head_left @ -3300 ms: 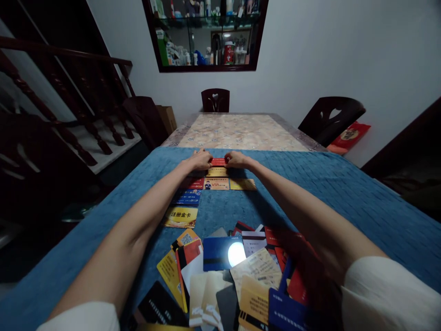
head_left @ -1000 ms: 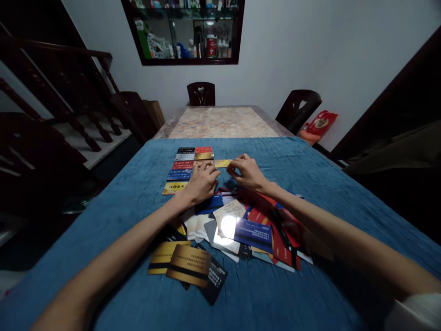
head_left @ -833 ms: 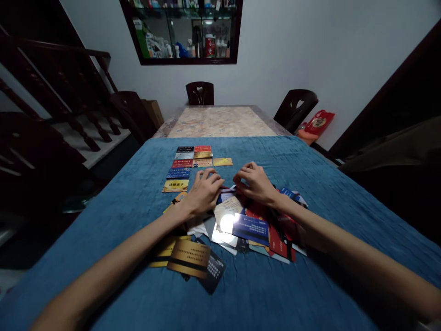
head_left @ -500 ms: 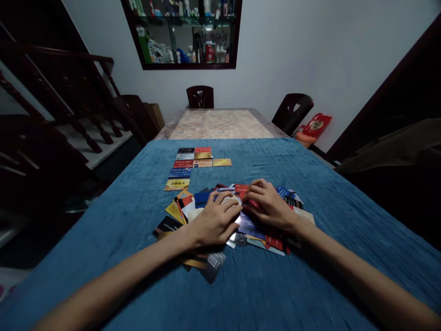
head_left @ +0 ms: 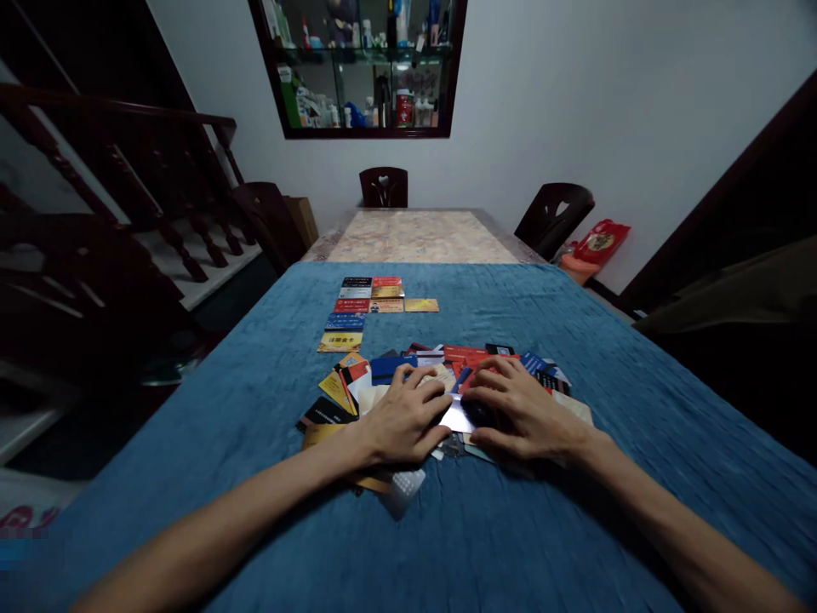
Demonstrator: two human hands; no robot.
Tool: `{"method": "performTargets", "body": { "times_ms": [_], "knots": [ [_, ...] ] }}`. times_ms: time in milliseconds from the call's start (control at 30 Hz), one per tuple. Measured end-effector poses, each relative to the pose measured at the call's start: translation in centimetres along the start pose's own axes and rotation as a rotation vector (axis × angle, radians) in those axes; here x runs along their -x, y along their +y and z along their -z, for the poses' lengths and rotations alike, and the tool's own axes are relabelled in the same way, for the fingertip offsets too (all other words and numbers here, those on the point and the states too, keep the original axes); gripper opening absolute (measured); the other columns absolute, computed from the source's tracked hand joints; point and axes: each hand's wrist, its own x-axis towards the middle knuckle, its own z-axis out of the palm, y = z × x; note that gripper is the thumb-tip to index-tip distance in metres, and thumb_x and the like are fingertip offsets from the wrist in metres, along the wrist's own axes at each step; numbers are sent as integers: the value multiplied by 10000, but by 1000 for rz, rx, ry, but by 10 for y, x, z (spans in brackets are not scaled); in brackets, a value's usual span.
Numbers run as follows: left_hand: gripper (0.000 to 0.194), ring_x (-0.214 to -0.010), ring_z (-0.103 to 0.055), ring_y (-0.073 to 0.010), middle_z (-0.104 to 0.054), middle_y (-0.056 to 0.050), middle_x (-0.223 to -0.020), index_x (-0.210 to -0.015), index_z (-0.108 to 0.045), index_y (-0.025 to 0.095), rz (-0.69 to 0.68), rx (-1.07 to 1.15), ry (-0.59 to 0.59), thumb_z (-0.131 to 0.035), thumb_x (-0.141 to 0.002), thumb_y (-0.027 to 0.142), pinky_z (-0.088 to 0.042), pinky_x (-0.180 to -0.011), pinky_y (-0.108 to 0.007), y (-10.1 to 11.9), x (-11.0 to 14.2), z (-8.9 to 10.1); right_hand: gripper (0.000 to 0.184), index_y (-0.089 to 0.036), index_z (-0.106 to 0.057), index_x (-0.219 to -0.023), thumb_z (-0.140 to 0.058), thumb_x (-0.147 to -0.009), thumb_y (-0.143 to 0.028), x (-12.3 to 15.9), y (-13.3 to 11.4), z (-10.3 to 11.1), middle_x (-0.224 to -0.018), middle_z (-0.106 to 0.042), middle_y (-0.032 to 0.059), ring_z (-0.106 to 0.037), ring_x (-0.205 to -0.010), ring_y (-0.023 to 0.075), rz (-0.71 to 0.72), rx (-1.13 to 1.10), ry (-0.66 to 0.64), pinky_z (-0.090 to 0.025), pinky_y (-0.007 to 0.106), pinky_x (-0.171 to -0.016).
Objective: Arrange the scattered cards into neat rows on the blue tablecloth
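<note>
My left hand point(head_left: 408, 419) lies palm down on the near-left part of a loose pile of plastic cards, fingers spread. To its right, my right hand point(head_left: 520, 409) rests on the same pile, fingers bent but apart. A shiny blue-white card point(head_left: 457, 415) shows between them. Around the hands are a blue card point(head_left: 391, 369), red cards point(head_left: 465, 352), a yellow card point(head_left: 334, 390) and a black card point(head_left: 324, 412). Beyond the pile, cards lie in neat rows, with a gold card point(head_left: 340, 341) nearest and a yellow card point(head_left: 422, 305) at the right end.
A blue cloth point(head_left: 255, 409) covers the near part of the table, whose stone-patterned top point(head_left: 418, 234) shows beyond. Dark chairs point(head_left: 384, 187) stand around it. A stair railing point(head_left: 128, 106) is on the left, and a red bag point(head_left: 602, 243) is at the right.
Both hands have come back from the red card in the far row to the loose pile, moving over it towards me. The laid-out rows stay in place. The view has shifted slightly.
</note>
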Motion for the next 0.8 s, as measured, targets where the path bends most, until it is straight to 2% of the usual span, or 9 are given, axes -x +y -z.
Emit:
{"method": "performTargets", "body": {
  "times_ms": [233, 400, 600, 700, 800],
  "knots": [
    [283, -1228, -546, -351, -700, -157, -1072, -1058, -655, 126, -103, -62, 75, -544, -952, 364, -391, -987, -542, -7, 2, -3, 379, -225, -683, -1172, -677, -838, -405, 0, -2, -1, -1114, -683, 124, -532, -1071, 304, -3, -11, 2, -435, 544, -953],
    [217, -1178, -588, -323, -723, -135, -973, -990, -680, 132, -156, -68, 152, -537, -956, 291, -425, -974, -513, -12, 0, -2, 380, -204, -685, -1186, -670, -843, -368, 1, 0, -4, -1125, -689, 130, -539, -1073, 304, 6, -13, 30, -443, 543, -952],
    [230, -1066, -617, -264, -729, -106, -900, -962, -703, 152, -72, 38, 203, -488, -978, 232, -476, -919, -445, -20, -2, 2, 322, -260, -697, -1165, -542, -899, -167, 1, 7, -16, -1025, -724, 88, -574, -1028, 262, -9, -90, 141, -478, 508, -916],
    [243, -1032, -616, -247, -732, -111, -922, -1043, -693, 145, -12, 116, 220, -464, -981, 199, -493, -890, -418, -23, -2, -1, 284, -252, -690, -1145, -529, -929, -163, 1, 9, -24, -989, -725, 90, -589, -994, 254, -61, -124, 219, -503, 480, -883],
    [298, -1017, -604, -244, -725, -115, -944, -1170, -658, 147, 53, 183, 191, -445, -961, 154, -502, -876, -414, -27, -2, -4, 302, -238, -657, -1204, -552, -924, -194, 1, 11, -30, -1024, -692, 113, -603, -979, 253, -147, -129, 261, -531, 438, -835]
  ]
}}
